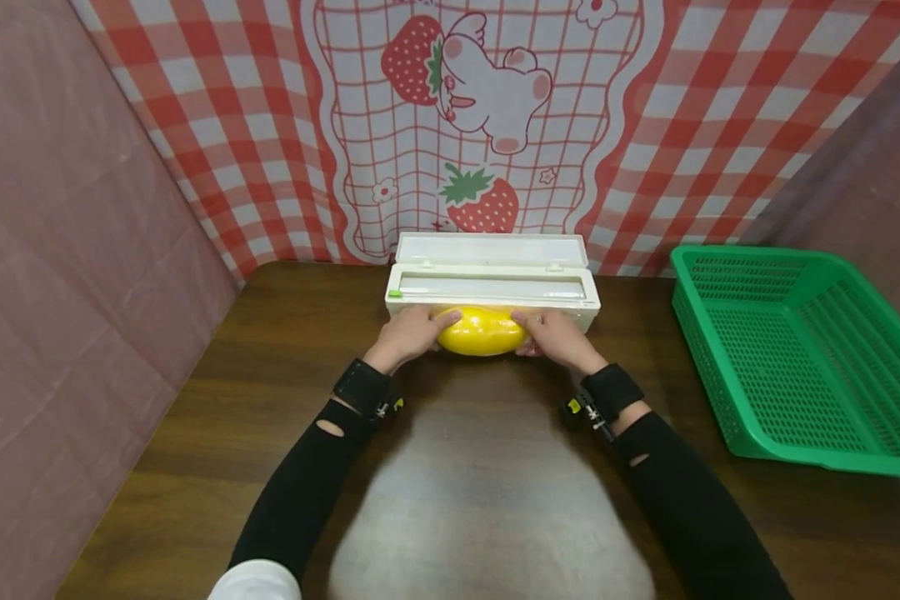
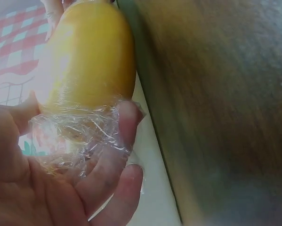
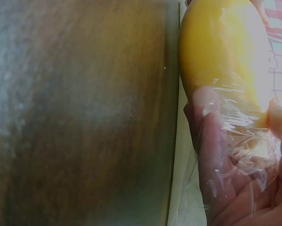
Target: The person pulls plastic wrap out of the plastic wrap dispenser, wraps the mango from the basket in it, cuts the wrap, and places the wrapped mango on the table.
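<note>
A smooth yellow oval fruit (image 1: 482, 332) is covered in clear plastic wrap and held lengthwise between both hands. My left hand (image 1: 408, 335) grips its left end, with the thumb on top and fingers beneath. The right hand (image 1: 562, 337) grips the opposite end in the same manner. Crumpled cling film (image 2: 79, 136) bunches at the left end in the left wrist view. Loose film (image 3: 246, 150) also gathers at the right end in the right wrist view. Just behind the fruit stands a white cling film dispenser (image 1: 495, 285), its lid (image 1: 491, 248) raised.
A green plastic basket (image 1: 727, 400) stands on the right of the brown wooden table (image 1: 270, 400). Behind the table hangs a red-and-white checked cloth (image 1: 262, 125) with strawberry prints. Pink cloth (image 1: 60, 292) hangs along the left side.
</note>
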A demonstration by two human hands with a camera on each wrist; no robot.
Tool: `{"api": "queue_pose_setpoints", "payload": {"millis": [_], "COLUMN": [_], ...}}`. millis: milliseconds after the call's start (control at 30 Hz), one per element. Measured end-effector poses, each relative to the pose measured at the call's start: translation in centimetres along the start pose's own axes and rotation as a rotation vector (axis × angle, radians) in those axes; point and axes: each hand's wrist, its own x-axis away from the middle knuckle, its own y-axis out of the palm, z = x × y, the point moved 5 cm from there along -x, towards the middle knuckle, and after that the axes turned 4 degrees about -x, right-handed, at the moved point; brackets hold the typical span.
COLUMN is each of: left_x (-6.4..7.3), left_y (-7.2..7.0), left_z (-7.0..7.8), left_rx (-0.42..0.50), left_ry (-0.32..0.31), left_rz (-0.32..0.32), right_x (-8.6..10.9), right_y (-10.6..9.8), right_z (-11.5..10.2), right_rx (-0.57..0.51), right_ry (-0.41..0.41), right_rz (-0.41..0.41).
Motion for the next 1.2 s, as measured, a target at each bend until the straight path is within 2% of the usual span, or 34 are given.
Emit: {"api": "queue_pose_setpoints", "payload": {"millis": [167, 267, 533, 767, 833, 900, 1033, 1133, 1200], "left_x": [-0.2, -0.4, -0.8, -1.1, -1.1, -1.1, -1.0, -0.4, 0.3], "left_y": [-0.2, -0.1, 0.4, 0.7, 0.8, 0.8, 0.2, -0.8, -1.4], "left_z": [0.1, 0.1, -0.1, -0.1, -0.3, -0.7, -1.6, -1.5, -1.0], "left_rx": [0.027, 0.021, 0.033, -0.055, -0.054, -0.015, 0.051, 0.007, -0.053], "left_ry": [-0.013, -0.022, -0.057, -0.047, -0.055, -0.073, -0.117, -0.111, -0.054], "left_rz": [-0.017, -0.025, -0.087, -0.062, -0.042, -0.010, 0.093, 0.168, 0.230], "right_x": [-0.2, -0.3, -0.3, -0.3, -0.3, -0.4, -0.4, -0.1, 0.3], "right_y": [0.2, 0.3, 0.5, 0.8, 0.9, 0.7, 0.4, 0.2, 0.0], "right_z": [0.5, 0.8, 1.5, 1.6, 1.5, 1.6, 1.5, 1.5, 1.4], "right_rx": [-0.061, -0.134, -0.282, -0.421, -0.431, -0.431, -0.379, -0.342, -0.312], "right_ry": [0.051, 0.092, 0.163, 0.237, 0.244, 0.255, 0.258, 0.262, 0.263], "right_rz": [0.013, 0.018, -0.010, -0.095, -0.123, -0.137, -0.171, -0.197, -0.206]}}
